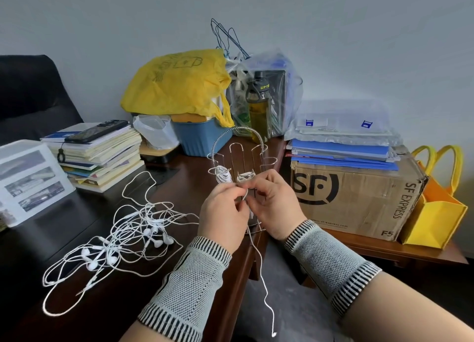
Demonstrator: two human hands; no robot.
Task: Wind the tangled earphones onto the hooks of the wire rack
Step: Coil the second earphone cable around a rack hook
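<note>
— From the head camera, what do the hands hold?
— The left hand (222, 208) and right hand (275, 203) both pinch one white cord (259, 259) before the wire rack (237, 146); two hooks carry wound bundles.
— And the remaining earphones?
— The tangled earphones (120, 241) lie on the dark desk (77, 213), left of the hands.

White tangled earphones (123, 241) lie on a dark brown desk (77, 239). Grey knit wrist sleeves (189, 288) carry black-and-white striped bands. Upper centre sits a yellow plastic bag (177, 85) over a blue bin (197, 139); far right, a yellow-and-orange tote (436, 213).
</note>
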